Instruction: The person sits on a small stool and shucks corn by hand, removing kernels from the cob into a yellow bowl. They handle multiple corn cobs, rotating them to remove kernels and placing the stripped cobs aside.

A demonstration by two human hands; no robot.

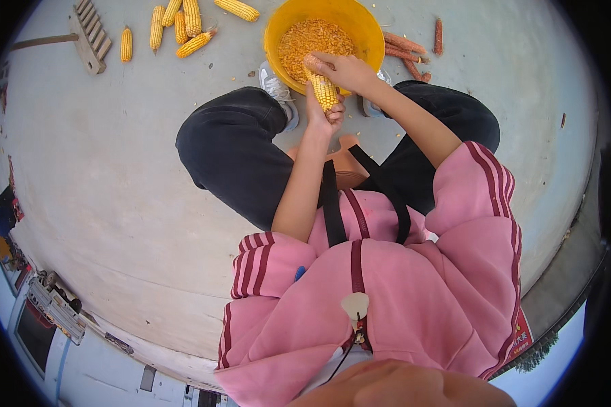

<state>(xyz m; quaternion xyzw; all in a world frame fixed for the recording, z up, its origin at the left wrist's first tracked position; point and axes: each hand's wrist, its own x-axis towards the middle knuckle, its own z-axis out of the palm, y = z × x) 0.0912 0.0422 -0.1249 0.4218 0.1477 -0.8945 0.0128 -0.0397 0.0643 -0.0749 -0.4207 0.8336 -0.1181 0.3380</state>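
A yellow corn cob (324,92) is held upright over the near rim of a yellow basin (368,32). My left hand (324,114) grips the cob's lower end. My right hand (343,69) closes over its top, where the kernels are stripped off. The basin stands between my feet and holds a heap of loose corn kernels (313,42). I am seated, in black trousers and a pink striped jacket.
Several whole yellow corn cobs (183,26) lie on the grey concrete ground (115,169) to the basin's left, beside a wooden rake (88,27). Bare reddish stripped cobs (407,49) lie to the basin's right. Scattered kernels dot the ground.
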